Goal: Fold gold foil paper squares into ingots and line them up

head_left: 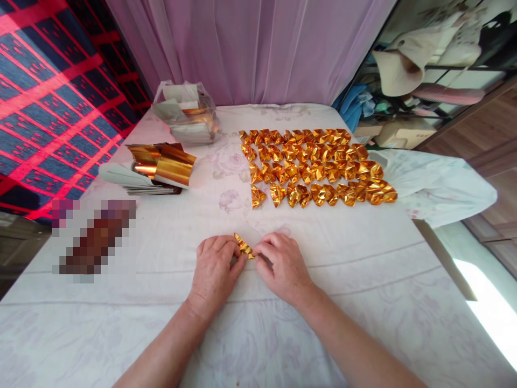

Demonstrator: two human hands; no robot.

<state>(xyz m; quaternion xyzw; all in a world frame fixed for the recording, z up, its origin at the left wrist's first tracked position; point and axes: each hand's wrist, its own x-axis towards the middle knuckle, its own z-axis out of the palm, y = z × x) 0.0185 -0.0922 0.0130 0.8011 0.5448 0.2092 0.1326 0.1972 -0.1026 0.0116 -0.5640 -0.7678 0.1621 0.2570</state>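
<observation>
Between my two hands, low over the tablecloth, is a small piece of folded gold foil paper (244,247). My left hand (216,264) pinches its left side with thumb and fingertips. On the other side, my right hand (285,261) grips the lower right corner with closed fingers. The fingers partly cover the piece. Beyond the hands, several crumpled-looking folded gold pieces (319,170) stand in rows. To the left lies a stack of gold and pale paper sheets (175,164), fanned and curled.
A clear plastic bag (186,116) of paper sheets stands at the back left. A white plastic bag (440,186) hangs over the right edge. A blurred-out object (97,240) lies at the left. A purple curtain (250,48) closes off the back; shelves (440,70) stand right.
</observation>
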